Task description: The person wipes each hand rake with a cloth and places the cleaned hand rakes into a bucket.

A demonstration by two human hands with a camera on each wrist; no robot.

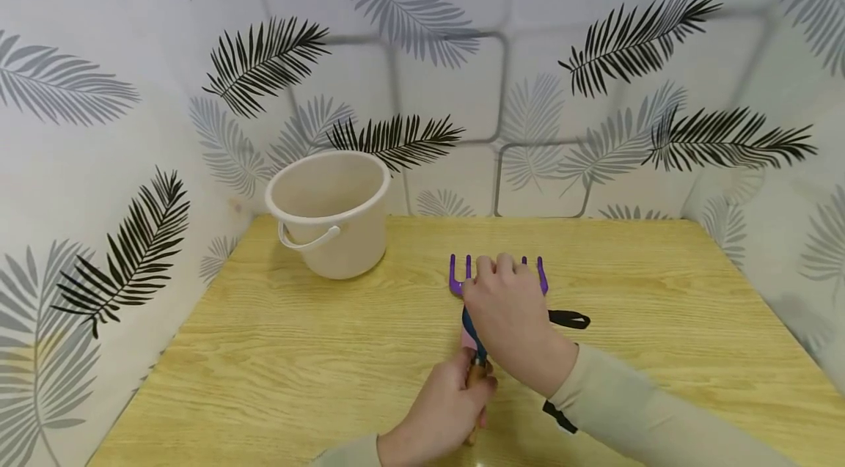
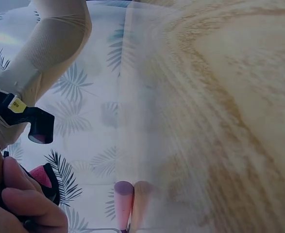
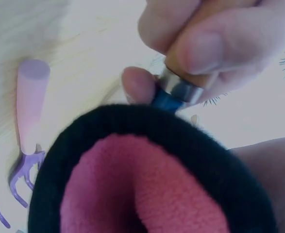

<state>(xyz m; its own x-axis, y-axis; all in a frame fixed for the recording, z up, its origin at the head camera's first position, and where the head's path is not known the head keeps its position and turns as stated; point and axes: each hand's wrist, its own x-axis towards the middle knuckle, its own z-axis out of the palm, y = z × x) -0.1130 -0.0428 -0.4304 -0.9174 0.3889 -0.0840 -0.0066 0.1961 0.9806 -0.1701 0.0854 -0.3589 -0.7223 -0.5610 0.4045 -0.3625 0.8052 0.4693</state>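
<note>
While the left hand [image 1: 445, 397] is curled round the wooden handle of a small tool [image 1: 478, 373], the right hand [image 1: 515, 320] is bent over its blue upper part, just beyond. Both hands are close together, low over the front half of the wood-grain surface [image 1: 317, 357], right of its middle. Between the handle and the blue part sits a shiny metal collar [image 3: 182, 89], best seen from the right wrist, with the left thumb and fingers near it.

A pink cloth [image 3: 152, 179] with a thick black edge is gripped in the right hand, close against the blue part; most of it is hidden from the head view. To the right of that hand, a black loop [image 1: 570, 319] sticks out.

Purple prongs [image 1: 455, 287] show on either side of the right hand, which covers what lies between, so whether they belong to one rake or two cannot be told. A pink handle [image 3: 33, 104] joins purple prongs in the right wrist view.

Toward the back left of the surface, well apart from the hands, a cream bucket [image 1: 343, 243] stands upright, its carrying handle [image 1: 310, 241] hanging down in front.
</note>
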